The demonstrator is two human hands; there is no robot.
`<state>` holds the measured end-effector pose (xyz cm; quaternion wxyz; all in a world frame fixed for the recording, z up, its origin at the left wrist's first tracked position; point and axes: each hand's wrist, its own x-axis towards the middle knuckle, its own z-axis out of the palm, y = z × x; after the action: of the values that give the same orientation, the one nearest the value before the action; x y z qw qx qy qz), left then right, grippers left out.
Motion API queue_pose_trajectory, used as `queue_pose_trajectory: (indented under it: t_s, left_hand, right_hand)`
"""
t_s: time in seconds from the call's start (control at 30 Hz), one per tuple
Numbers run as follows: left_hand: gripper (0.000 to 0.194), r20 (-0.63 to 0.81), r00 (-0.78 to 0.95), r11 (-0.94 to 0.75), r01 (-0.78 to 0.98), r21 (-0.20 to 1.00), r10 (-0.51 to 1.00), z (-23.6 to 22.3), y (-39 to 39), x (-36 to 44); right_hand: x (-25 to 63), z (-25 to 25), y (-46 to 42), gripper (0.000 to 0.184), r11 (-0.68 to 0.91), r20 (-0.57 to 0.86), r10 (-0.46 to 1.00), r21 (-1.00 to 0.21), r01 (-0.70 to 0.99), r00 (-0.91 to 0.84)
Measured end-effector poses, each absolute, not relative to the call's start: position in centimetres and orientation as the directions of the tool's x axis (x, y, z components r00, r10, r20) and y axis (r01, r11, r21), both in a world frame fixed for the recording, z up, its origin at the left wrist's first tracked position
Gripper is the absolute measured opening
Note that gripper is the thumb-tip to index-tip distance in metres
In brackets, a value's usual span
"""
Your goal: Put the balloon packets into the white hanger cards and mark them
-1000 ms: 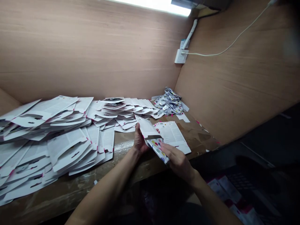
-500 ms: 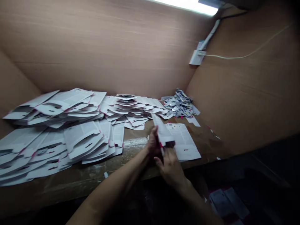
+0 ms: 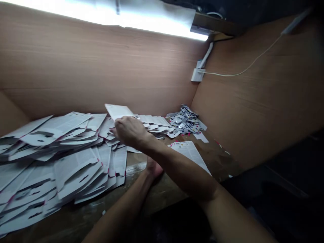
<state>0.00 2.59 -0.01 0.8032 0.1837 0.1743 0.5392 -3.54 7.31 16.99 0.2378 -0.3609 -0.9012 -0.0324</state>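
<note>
1. envelope, white and flat, tilted in the air in front of the middle pile; whether its underside touches the pile, there's no telling from this angle!
2. and it's the right hand that has it, fingers curled in a grasp on the near end, forearm crossing over the left hand.
3. that left hand sits low, half hidden beneath the forearm, near the table; grasping something or free, i can't tell.
4. technique now: a light pinch looks best, as a hard squeeze could crease the card; keeping it level and square should spare the overlapping flaps a snag, with the forearm lifted well clear of the lone envelope.
5. further out, the front stack fans toward the person, patterned packets heap in the far right corner, and a lamp blazes overhead.
</note>
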Motion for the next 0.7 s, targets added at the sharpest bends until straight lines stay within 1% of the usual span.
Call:
queue_pose_trajectory:
  t_s: [0.03, 0.1, 0.17, 0.2, 0.23, 0.3, 0.33, 0.37, 0.4, 0.43, 0.5, 0.57, 0.63, 0.7]
  left_hand:
    - [0.044, -0.099, 0.345, 0.350, -0.814, 0.463, 0.933, -0.4, 2.9, -0.1]
    - [0.046, -0.140, 0.352, 0.377, -0.829, 0.413, 0.926, -1.1, 3.3, -0.2]
    - [0.051, -0.183, 0.381, 0.422, -0.821, 0.384, 0.906, -1.6, 3.6, 0.1]
    - [0.054, -0.202, 0.392, 0.441, -0.814, 0.377, 0.897, -1.7, 3.7, 0.3]
    - [0.055, -0.218, 0.402, 0.456, -0.808, 0.374, 0.889, -1.8, 3.9, 0.5]
    - [0.055, -0.231, 0.419, 0.478, -0.793, 0.379, 0.878, -1.8, 4.2, 1.0]
    - [0.055, -0.232, 0.434, 0.492, -0.781, 0.385, 0.871, -1.8, 4.3, 1.1]
    - [0.054, -0.233, 0.451, 0.507, -0.768, 0.391, 0.862, -1.8, 4.4, 1.3]
    - [0.053, -0.235, 0.465, 0.521, -0.758, 0.393, 0.854, -1.7, 4.4, 1.3]
    - [0.053, -0.237, 0.474, 0.529, -0.752, 0.393, 0.848, -1.7, 4.5, 1.3]
    - [0.053, -0.244, 0.477, 0.535, -0.752, 0.385, 0.845, -1.7, 4.6, 1.3]
    - [0.052, -0.252, 0.473, 0.536, -0.756, 0.377, 0.844, -1.7, 4.6, 1.2]
    - [0.051, -0.257, 0.471, 0.536, -0.755, 0.378, 0.844, -1.7, 4.6, 1.1]
    - [0.050, -0.258, 0.469, 0.536, -0.750, 0.387, 0.844, -1.7, 4.6, 1.1]
  right_hand:
    - [-2.9, 16.3, 8.0, 0.040, 0.757, 0.516, 0.600, -0.120, 0.642, -0.611]
    - [0.8, 13.9, 9.6, 0.045, 0.730, 0.637, 0.579, -0.127, 0.672, -0.508]
    - [6.8, 11.2, 12.2, 0.042, 0.618, 0.650, 0.642, -0.123, 0.777, -0.408]
    - [10.2, 9.9, 13.9, 0.046, 0.534, 0.613, 0.700, -0.109, 0.838, -0.367]
    - [13.6, 8.8, 15.8, 0.060, 0.432, 0.554, 0.768, -0.077, 0.899, -0.322]
    - [19.8, 7.1, 19.5, 0.097, 0.236, 0.409, 0.884, 0.024, 0.971, -0.225]
    - [22.3, 6.4, 21.2, 0.114, 0.188, 0.314, 0.927, 0.079, 0.979, -0.204]
    - [24.3, 5.8, 22.7, 0.127, 0.179, 0.217, 0.954, 0.133, 0.975, -0.205]
    - [25.8, 5.3, 24.1, 0.135, 0.193, 0.130, 0.967, 0.180, 0.965, -0.218]
    - [26.8, 5.0, 25.3, 0.139, 0.223, 0.060, 0.969, 0.217, 0.950, -0.241]
    - [27.9, 4.4, 27.6, 0.137, 0.275, -0.015, 0.960, 0.271, 0.923, -0.281]
    - [28.1, 4.0, 29.6, 0.130, 0.280, -0.035, 0.958, 0.298, 0.913, -0.283]
    - [28.0, 3.4, 31.3, 0.122, 0.237, -0.040, 0.971, 0.287, 0.928, -0.236]
    - [27.9, 2.6, 32.2, 0.105, 0.179, -0.036, 0.984, 0.250, 0.951, -0.176]
